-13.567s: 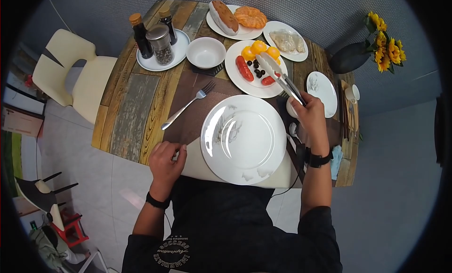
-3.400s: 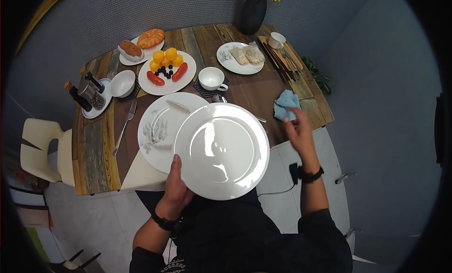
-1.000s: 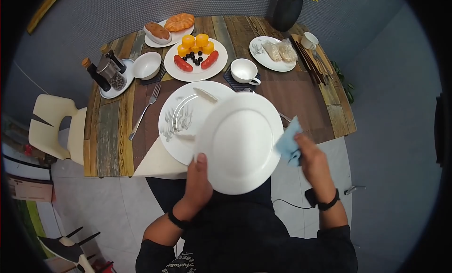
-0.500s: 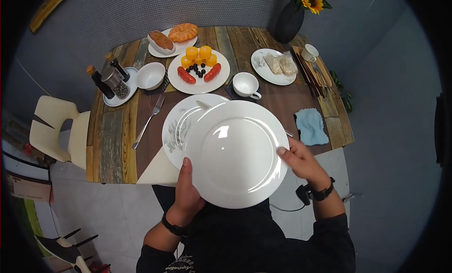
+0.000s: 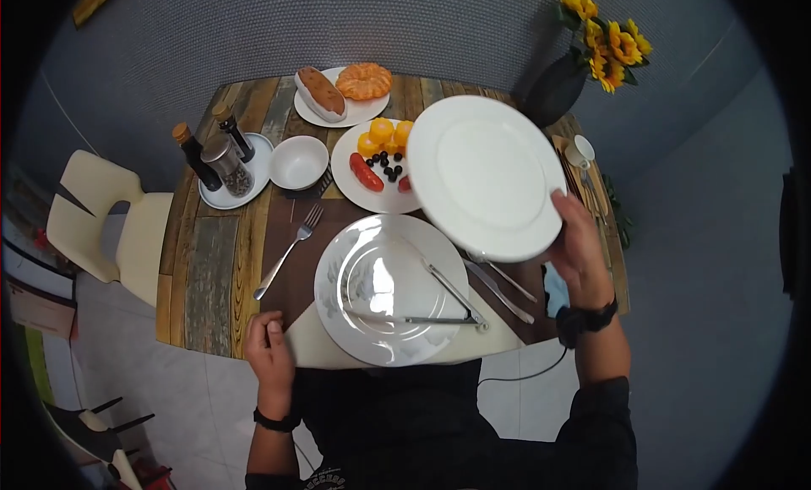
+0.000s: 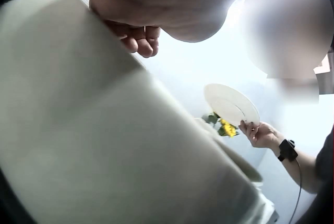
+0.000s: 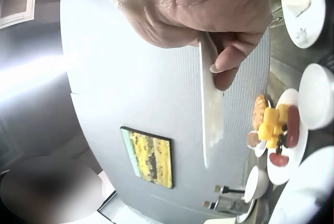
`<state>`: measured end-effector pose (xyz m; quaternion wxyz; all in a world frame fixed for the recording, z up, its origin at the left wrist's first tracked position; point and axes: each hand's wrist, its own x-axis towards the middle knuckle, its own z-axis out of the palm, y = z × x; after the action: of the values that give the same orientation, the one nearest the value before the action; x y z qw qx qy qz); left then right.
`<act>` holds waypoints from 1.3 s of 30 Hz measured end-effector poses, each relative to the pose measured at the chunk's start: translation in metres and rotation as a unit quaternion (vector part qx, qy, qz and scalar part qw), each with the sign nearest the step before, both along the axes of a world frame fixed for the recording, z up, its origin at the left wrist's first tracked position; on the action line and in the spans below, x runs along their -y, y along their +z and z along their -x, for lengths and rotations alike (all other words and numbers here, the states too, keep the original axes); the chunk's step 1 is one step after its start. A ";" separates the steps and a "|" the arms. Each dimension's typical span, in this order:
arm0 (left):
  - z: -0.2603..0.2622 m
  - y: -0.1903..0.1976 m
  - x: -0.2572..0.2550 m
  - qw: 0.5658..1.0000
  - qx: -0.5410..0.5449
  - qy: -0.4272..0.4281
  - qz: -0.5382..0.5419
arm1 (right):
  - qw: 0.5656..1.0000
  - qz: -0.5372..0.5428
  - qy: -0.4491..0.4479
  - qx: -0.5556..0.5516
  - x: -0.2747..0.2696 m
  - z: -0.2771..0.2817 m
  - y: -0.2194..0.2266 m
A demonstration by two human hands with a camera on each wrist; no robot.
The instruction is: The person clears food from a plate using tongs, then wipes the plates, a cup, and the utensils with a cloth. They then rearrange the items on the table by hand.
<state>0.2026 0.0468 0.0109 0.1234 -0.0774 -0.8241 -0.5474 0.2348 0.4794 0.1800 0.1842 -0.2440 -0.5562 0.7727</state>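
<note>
- Head: your right hand is gripping the raised plate at 4 o'clock; your left hand is curling loosely, empty, at 8 o'clock from the lower plate bearing tongs.
- Left wrist: your left fingers are curling slackly.
- Right wrist: you're pinching the raised plate's 12 o'clock edge.

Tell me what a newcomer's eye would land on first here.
Probably the white plate held up at its edge by the right hand, over the table's right side. Next, the yellow sunflowers in the dark vase at the back right. Then the metal tongs, lying open on the large plate at the near edge.
</note>
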 end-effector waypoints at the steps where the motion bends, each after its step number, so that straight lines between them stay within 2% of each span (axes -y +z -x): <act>1: 0.001 -0.003 0.006 0.999 0.029 0.018 0.017 | 1.000 -0.020 0.018 -0.010 -0.021 0.022 -0.004; 2: 0.002 -0.005 0.009 0.997 0.059 0.037 0.033 | 0.998 -0.039 0.037 -0.021 -0.046 0.045 -0.014; 3: 0.001 -0.005 0.007 0.998 0.000 0.040 0.038 | 0.998 -0.057 0.018 0.014 -0.058 0.071 -0.017; 4: 0.002 -0.005 0.005 0.998 0.000 0.047 0.035 | 0.998 -0.061 0.026 0.014 -0.069 0.095 -0.021; 6: 0.001 -0.005 0.002 0.999 -0.014 0.028 0.039 | 0.993 -0.065 -0.018 0.101 -0.091 0.142 -0.036; 8: 0.002 -0.007 0.003 0.998 -0.017 0.047 0.044 | 0.992 -0.047 -0.016 0.120 -0.117 0.185 -0.062; 14: 0.003 -0.007 0.004 0.998 -0.024 0.032 0.056 | 0.987 0.010 -0.026 0.161 -0.154 0.254 -0.115; 20: 0.003 -0.007 0.004 0.997 -0.015 0.032 0.062 | 0.982 0.036 -0.044 0.180 -0.160 0.274 -0.132; 22: 0.005 -0.004 0.004 0.996 -0.020 0.021 0.083 | 0.983 0.048 -0.002 0.177 -0.170 0.280 -0.145; 25: 0.005 -0.003 0.004 0.996 -0.016 0.016 0.090 | 0.983 0.048 0.006 0.179 -0.170 0.287 -0.151; 28: 0.006 -0.003 0.003 0.997 -0.013 0.015 0.074 | 0.977 0.005 0.019 0.211 -0.170 0.291 -0.154; 31: 0.005 -0.004 0.004 0.997 -0.009 0.013 0.080 | 0.972 -0.009 0.027 0.231 -0.146 0.286 -0.134; 38: 0.006 -0.005 0.004 0.997 -0.013 0.011 0.080 | 0.970 -0.004 0.030 0.240 -0.149 0.290 -0.139; 39: 0.006 -0.005 0.004 0.996 -0.017 0.012 0.081 | 0.969 0.006 0.053 0.243 -0.151 0.291 -0.138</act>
<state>0.1967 0.0429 0.0055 0.1371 -0.0869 -0.8645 -0.4757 -0.0567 0.6305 0.0419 0.0007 -0.3957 -0.5915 0.7026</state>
